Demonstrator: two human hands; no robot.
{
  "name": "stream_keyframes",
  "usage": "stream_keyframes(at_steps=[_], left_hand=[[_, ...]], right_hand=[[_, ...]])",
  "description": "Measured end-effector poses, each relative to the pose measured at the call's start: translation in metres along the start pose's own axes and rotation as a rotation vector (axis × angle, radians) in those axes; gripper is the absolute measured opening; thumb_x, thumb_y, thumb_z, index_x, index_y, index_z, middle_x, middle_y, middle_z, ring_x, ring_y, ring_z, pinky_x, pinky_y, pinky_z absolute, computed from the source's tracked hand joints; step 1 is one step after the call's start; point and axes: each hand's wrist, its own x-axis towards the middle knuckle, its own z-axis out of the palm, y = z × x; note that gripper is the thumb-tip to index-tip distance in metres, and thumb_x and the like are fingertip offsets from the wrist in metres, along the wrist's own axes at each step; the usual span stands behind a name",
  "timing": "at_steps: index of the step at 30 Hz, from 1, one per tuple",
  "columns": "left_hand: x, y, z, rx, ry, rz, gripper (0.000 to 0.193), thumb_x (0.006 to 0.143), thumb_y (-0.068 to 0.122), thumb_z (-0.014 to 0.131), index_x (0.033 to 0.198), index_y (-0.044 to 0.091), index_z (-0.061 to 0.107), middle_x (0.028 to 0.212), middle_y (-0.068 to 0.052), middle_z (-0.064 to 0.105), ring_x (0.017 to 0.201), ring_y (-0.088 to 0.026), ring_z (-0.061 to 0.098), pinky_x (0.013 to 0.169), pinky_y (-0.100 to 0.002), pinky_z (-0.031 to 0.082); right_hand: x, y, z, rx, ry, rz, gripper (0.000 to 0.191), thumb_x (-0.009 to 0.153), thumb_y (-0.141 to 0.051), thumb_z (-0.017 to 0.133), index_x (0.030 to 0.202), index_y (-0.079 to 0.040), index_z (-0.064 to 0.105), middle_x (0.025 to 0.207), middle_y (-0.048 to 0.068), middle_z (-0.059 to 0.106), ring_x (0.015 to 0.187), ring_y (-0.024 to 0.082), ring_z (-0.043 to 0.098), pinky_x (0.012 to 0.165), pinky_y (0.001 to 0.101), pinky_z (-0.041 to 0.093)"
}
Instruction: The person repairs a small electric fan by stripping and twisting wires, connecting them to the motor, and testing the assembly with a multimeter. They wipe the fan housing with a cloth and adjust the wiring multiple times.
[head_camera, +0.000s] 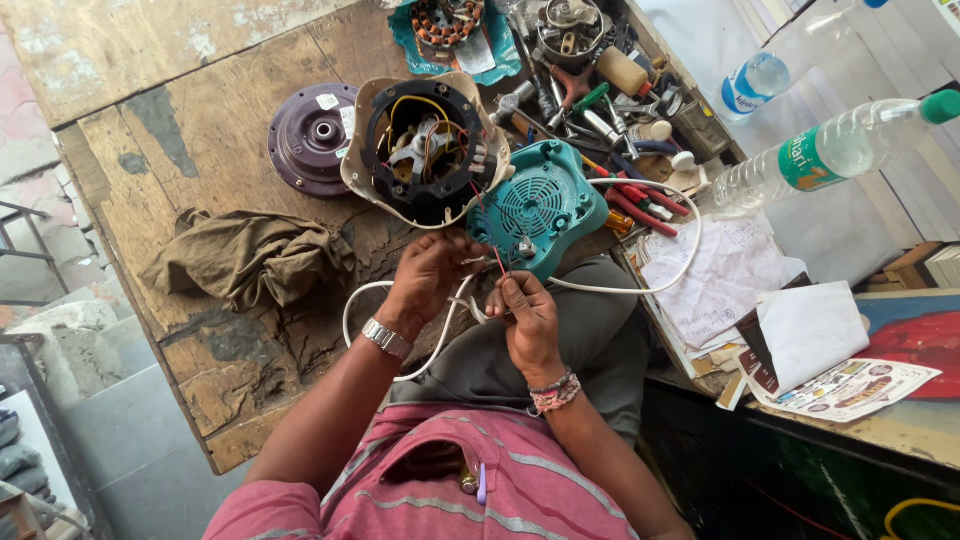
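I see two hands, left hand (428, 275) and right hand (527, 318), both pinched on thin red wires (498, 261) just below one teal plastic vented appliance base (537, 205) (two clear plastic bottles (830, 150) lie to its right).

Teal vented housing (540, 205) near desk's right edge, white cord (640, 290) looping off it w/ thin red wire (499, 260). Cream shell (425, 150), black inside, yellow wires. Purple round cover (312, 138). Olive-brown rag (248, 255) on worn brown desk (150, 60). Red-handled tools (640, 200) at right edge.
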Motion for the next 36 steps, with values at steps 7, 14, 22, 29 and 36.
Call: stream_keyframes(at_steps=[7, 14, 22, 29, 36], left_hand=[[-0.003, 0.002, 0.008, 0.153, 0.053, -0.154, 0.028, 0.102, 0.017, 0.059, 0.123, -0.001, 0.063, 0.116, -0.017, 0.072, 0.109, -0.028, 0.070, 0.095, -0.045, 0.057], [0.000, 0.004, 0.012, 0.022, -0.068, -0.197, 0.031, 0.104, 0.019, 0.061, 0.128, 0.000, 0.061, 0.116, -0.012, 0.072, 0.111, -0.024, 0.069, 0.094, -0.041, 0.056], [0.000, 0.007, 0.014, 0.040, -0.070, -0.217, 0.034, 0.099, 0.016, 0.067, 0.129, 0.000, 0.065, 0.103, -0.009, 0.073, 0.109, -0.023, 0.069, 0.094, -0.040, 0.055], [0.004, 0.008, 0.016, 0.065, -0.065, -0.218, 0.021, 0.099, 0.014, 0.069, 0.114, 0.001, 0.066, 0.097, -0.007, 0.073, 0.111, -0.023, 0.071, 0.095, -0.041, 0.058], [0.009, 0.007, 0.011, 0.226, 0.020, -0.137, 0.019, 0.095, 0.013, 0.073, 0.109, -0.001, 0.071, 0.099, -0.011, 0.075, 0.096, -0.023, 0.072, 0.083, -0.039, 0.057]], right_hand=[[-0.002, -0.004, 0.007, -0.048, -0.015, 0.048, 0.016, 0.107, -0.017, 0.060, 0.108, -0.002, 0.064, 0.081, 0.004, 0.061, 0.076, 0.014, 0.059, 0.074, 0.0306, 0.052], [-0.004, -0.006, 0.008, -0.058, -0.016, 0.084, 0.019, 0.107, -0.021, 0.060, 0.109, -0.004, 0.064, 0.079, 0.003, 0.062, 0.076, 0.014, 0.061, 0.072, 0.0287, 0.051], [-0.003, -0.005, 0.009, -0.087, -0.026, 0.100, 0.020, 0.107, -0.023, 0.060, 0.111, -0.003, 0.064, 0.080, 0.003, 0.063, 0.076, 0.013, 0.061, 0.074, 0.0281, 0.050], [-0.004, -0.006, 0.011, -0.110, -0.031, 0.111, 0.019, 0.107, -0.022, 0.060, 0.111, -0.003, 0.063, 0.080, 0.003, 0.063, 0.075, 0.012, 0.059, 0.073, 0.0277, 0.048], [0.012, -0.019, 0.016, -0.230, -0.046, 0.181, 0.021, 0.105, -0.023, 0.057, 0.108, -0.004, 0.065, 0.064, 0.000, 0.056, 0.060, 0.010, 0.054, 0.065, 0.0284, 0.050]])
